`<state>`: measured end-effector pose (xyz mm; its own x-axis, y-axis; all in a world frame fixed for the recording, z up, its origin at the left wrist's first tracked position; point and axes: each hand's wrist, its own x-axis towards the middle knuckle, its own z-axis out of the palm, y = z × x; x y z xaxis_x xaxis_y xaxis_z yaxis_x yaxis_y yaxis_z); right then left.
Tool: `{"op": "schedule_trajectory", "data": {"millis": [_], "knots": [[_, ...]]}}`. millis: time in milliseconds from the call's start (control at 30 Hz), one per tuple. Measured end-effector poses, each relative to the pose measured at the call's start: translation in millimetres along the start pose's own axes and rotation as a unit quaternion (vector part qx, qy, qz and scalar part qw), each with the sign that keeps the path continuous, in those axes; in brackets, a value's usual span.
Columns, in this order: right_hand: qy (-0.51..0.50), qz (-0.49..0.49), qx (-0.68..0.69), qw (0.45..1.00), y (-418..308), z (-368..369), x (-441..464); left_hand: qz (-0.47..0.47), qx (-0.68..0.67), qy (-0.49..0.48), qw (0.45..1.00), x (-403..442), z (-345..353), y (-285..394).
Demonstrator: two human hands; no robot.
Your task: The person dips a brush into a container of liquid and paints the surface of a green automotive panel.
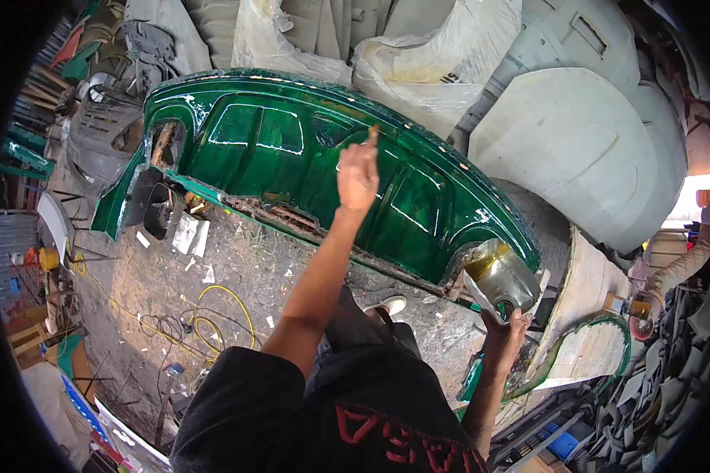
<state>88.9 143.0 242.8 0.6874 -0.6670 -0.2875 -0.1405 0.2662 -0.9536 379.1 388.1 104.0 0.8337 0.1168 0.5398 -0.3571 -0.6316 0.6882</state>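
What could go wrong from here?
The open metal container in the right hand's grip sits tilted at the edge of the green panel, so its yellowish contents might spill. The left hand, over the glossy surface, could smear it if wet. The yellow hose looped on the floor might trip someone.

Left hand (357, 180) reaching forward, arm extended; right hand (508, 327) (gripping) lower.

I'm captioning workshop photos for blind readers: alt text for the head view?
A person's left hand reaches over a glossy green panel while the right hand holds a silvery container near its edge. Yellow cable lies on the floor.
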Motion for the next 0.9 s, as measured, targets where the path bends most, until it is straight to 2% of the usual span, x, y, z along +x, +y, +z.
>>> {"op": "schedule_trajectory", "data": {"millis": [67, 133, 233, 267, 333, 400, 467, 500, 567, 600, 667, 733, 800, 833, 867, 900], "knots": [[0.007, -0.008, -0.031, 0.999, 4, -3, 2, 0.059, -0.020, -0.095, 0.994, -16, 21, 18], [0.017, -0.020, -0.057, 0.998, 2, 2, 1, 0.137, -0.074, -0.067, 0.986, -30, 38, 45], [0.020, -0.021, -0.072, 0.997, 4, 0, 0, 0.010, -0.195, -0.206, 0.959, -23, 35, 66], [0.021, -0.019, -0.074, 0.997, 5, -1, -2, 0.012, -0.197, -0.209, 0.958, -19, 42, 56], [0.046, -0.019, -0.055, 0.997, 2, 10, -7, -0.005, -0.328, -0.069, 0.942, -8, 63, 28], [0.066, -0.023, -0.033, 0.997, -1, 18, -10, -0.027, -0.237, -0.044, 0.970, 11, 50, 3], [0.033, -0.038, -0.007, 0.999, 5, 12, -13, -0.088, -0.150, -0.074, 0.982, 27, 20, -1], [0.033, -0.039, 0.010, 0.999, 9, 7, -13, -0.085, -0.150, -0.078, 0.982, 27, 15, 5], [0.035, -0.031, 0.009, 0.999, 13, -3, -10, 0.042, 0.006, -0.067, 0.997, 23, 7, 17], [0.034, -0.023, 0.004, 0.999, 15, -9, -9, 0.053, 0.011, -0.134, 0.989, 14, 20, 18], [0.025, -0.017, 0.000, 1.000, 18, -23, -3, 0.138, -0.001, -0.107, 0.985, -16, 55, 37], [0.011, -0.009, -0.001, 1.000, 17, -33, 5, 0.158, -0.056, -0.149, 0.975, -36, 67, 68], [0.013, 0.004, 0.010, 1.000, 10, -39, 10, 0.121, -0.181, -0.226, 0.949, -42, 68, 90], [0.002, 0.000, 0.010, 1.000, 5, -39, 11, 0.074, -0.211, -0.298, 0.928, -35, 59, 96], [0.009, -0.001, 0.009, 1.000, 4, -41, 14, 0.073, -0.206, -0.298, 0.929, -32, 59, 89], [0.010, 0.002, 0.018, 1.000, 7, -46, 19, 0.085, -0.241, -0.229, 0.939, -25, 61, 74]]}}
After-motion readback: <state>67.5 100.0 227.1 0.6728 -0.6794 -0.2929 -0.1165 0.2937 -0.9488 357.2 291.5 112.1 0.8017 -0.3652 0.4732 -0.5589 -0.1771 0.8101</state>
